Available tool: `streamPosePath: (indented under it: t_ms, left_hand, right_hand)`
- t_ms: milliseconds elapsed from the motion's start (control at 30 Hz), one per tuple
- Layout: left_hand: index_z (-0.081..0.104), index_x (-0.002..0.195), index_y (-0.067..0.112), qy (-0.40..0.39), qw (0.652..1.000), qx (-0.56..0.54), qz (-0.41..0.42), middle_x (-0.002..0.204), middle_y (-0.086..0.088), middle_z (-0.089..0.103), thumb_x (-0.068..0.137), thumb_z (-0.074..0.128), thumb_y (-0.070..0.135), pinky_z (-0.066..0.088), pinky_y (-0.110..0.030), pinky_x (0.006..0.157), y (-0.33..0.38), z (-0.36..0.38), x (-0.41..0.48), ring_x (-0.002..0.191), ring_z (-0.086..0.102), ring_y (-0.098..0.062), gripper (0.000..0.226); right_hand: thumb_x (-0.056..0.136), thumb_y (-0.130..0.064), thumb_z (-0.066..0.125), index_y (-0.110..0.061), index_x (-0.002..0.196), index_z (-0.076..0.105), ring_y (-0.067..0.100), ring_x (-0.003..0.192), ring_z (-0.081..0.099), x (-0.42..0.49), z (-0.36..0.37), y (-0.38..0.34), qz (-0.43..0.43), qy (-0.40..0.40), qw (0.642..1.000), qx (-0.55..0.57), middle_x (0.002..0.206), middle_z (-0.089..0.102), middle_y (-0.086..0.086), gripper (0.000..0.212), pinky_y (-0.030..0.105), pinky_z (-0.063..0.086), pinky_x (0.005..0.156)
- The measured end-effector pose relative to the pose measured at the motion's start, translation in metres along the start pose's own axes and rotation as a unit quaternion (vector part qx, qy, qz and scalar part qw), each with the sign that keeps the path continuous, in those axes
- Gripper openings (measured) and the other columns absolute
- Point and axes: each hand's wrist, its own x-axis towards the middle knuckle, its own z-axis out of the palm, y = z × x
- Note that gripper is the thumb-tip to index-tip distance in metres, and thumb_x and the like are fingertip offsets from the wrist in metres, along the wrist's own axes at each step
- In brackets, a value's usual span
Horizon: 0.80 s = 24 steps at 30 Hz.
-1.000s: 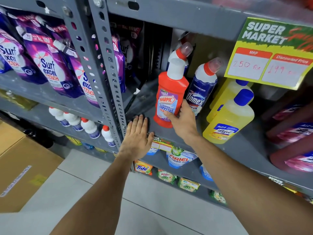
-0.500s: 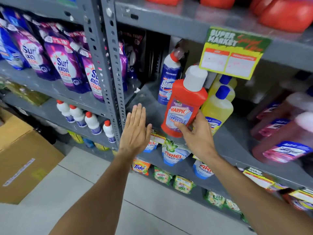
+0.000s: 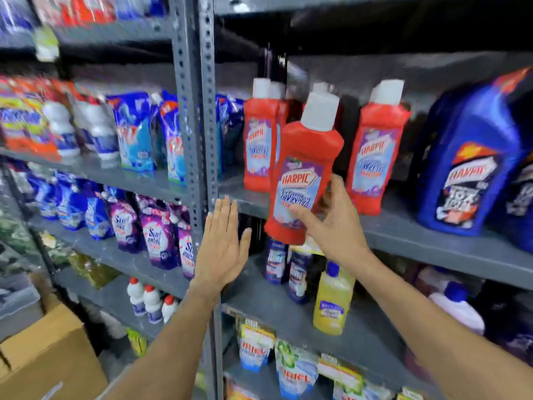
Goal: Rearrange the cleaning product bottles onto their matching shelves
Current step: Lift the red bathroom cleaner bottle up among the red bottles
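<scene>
My right hand [image 3: 336,223] has the red Harpic bottle [image 3: 302,174] by its lower body, fingers [image 3: 302,216] clamped across the label and thumb side wrapped behind, cap up, tilted slightly right. Low grip is deliberate, I think: it leaves the top and shoulders free so the base can go down first. The bottle is in the air just in front of the upper shelf [image 3: 403,235], its base below the shelf lip, so it needs a small lift before it goes in. This shelf is the match: three same-type red Harpic bottles stand on it, two close together at the left [image 3: 259,140] and one to the right [image 3: 375,151]. The gap between them is right behind the bottle I'm holding — the obvious slot. Left hand [image 3: 222,246] is flat and open, fingers together and pointing up, by the perforated upright post [image 3: 199,111] at the shelf edge; empty, looks like bracing, though I cannot tell whether it touches. Obstacles: the neighbours on both sides of the gap are close enough to knock over if I go in tilted, and a big blue Harpic jug [image 3: 467,168] sits further right, clear of the path. On the shelf below are dark blue bottles [image 3: 277,264] and a yellow bottle [image 3: 333,301], directly under my hand — a drop would hit them. Left bay is detergent pouches [image 3: 155,235], irrelevant here. Frame is motion-blurred, so the fine label text is unreadable.
</scene>
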Motion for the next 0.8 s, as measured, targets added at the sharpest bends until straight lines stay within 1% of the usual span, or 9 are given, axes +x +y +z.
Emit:
streamPosePath:
  t_ms: [67,133,233,333,467,567,633,700,800]
  left_hand:
    - [0.008,0.156,0.005,-0.019,1.0,-0.001,0.012,0.166,-0.012,0.003,0.104,0.031,0.04,0.002,-0.042,0.125,0.006,-0.009,0.023,0.154,-0.001,-0.025,0.066]
    - [0.006,0.156,0.006,-0.047,0.999,-0.006,0.021,0.166,-0.011,0.001,0.104,0.029,0.041,-0.002,-0.04,0.124,0.01,-0.011,0.041,0.153,-0.004,-0.025,0.066]
    - [0.009,0.156,0.006,-0.09,0.996,-0.013,0.024,0.166,-0.012,0.004,0.105,0.025,0.04,-0.003,-0.041,0.124,0.011,-0.005,0.057,0.153,-0.003,-0.026,0.064]
    - [0.01,0.156,0.006,-0.127,0.992,-0.006,0.014,0.166,-0.012,0.005,0.105,0.021,0.042,-0.004,-0.041,0.124,0.005,0.005,0.065,0.153,-0.003,-0.025,0.063]
    - [0.022,0.153,0.007,-0.109,0.994,-0.02,0.023,0.162,-0.012,0.023,0.104,0.021,0.045,-0.001,-0.044,0.124,-0.003,0.019,0.074,0.152,0.008,-0.027,0.063]
    - [0.032,0.149,0.008,-0.088,0.995,-0.016,0.033,0.156,-0.01,0.036,0.102,0.023,0.046,0.004,-0.046,0.123,-0.005,0.025,0.076,0.148,0.021,-0.027,0.061]
    - [0.035,0.148,0.009,-0.078,0.996,-0.022,0.037,0.154,-0.009,0.039,0.102,0.024,0.046,0.005,-0.046,0.123,-0.005,0.025,0.075,0.146,0.024,-0.027,0.059]
    - [0.035,0.147,0.01,-0.078,0.996,-0.021,0.04,0.153,-0.008,0.039,0.103,0.025,0.045,0.006,-0.046,0.123,-0.006,0.024,0.075,0.146,0.025,-0.026,0.058]
    - [0.034,0.147,0.011,-0.08,0.995,-0.021,0.048,0.153,-0.007,0.039,0.102,0.024,0.046,0.007,-0.047,0.123,-0.007,0.024,0.075,0.145,0.026,-0.025,0.058]
  right_hand:
    - [0.083,-0.016,0.08,-0.018,0.131,0.047,0.008,0.109,0.07,0.027,-0.012,-0.011,-0.015,0.019,1.0,-0.018,0.116,0.072,-0.01,0.058,0.04,0.055,0.098]
    - [0.083,-0.016,0.08,-0.017,0.134,0.046,0.016,0.113,0.068,0.052,-0.02,-0.014,-0.007,0.036,0.999,-0.037,0.122,0.07,-0.002,0.061,0.044,0.052,0.102]
    - [0.082,-0.013,0.08,-0.015,0.133,0.048,0.024,0.113,0.067,0.079,-0.021,-0.006,0.024,0.065,0.996,-0.062,0.124,0.069,0.004,0.06,0.048,0.051,0.102]
    - [0.082,-0.013,0.081,-0.016,0.132,0.049,0.029,0.116,0.064,0.094,-0.016,0.011,0.056,0.077,0.991,-0.094,0.124,0.068,0.005,0.06,0.051,0.05,0.102]
    - [0.087,-0.018,0.078,-0.02,0.137,0.046,0.027,0.121,0.062,0.101,-0.011,0.031,0.085,0.067,0.988,-0.106,0.129,0.067,0.003,0.06,0.052,0.05,0.102]
    - [0.086,-0.012,0.078,-0.02,0.142,0.042,0.023,0.119,0.064,0.1,-0.007,0.039,0.089,0.075,0.988,-0.102,0.131,0.065,0.003,0.067,0.051,0.053,0.1]
    - [0.078,-0.003,0.082,-0.021,0.144,0.037,0.024,0.121,0.062,0.094,-0.005,0.047,0.097,0.065,0.986,-0.118,0.133,0.064,0.003,0.083,0.051,0.052,0.102]
    - [0.07,0.0,0.087,-0.02,0.146,0.036,0.025,0.124,0.06,0.085,-0.003,0.055,0.112,0.048,0.983,-0.14,0.135,0.062,0.004,0.093,0.05,0.05,0.104]
    - [0.071,0.0,0.087,-0.02,0.145,0.038,0.027,0.125,0.06,0.083,0.001,0.062,0.129,0.04,0.983,-0.121,0.134,0.062,0.007,0.092,0.05,0.05,0.105]
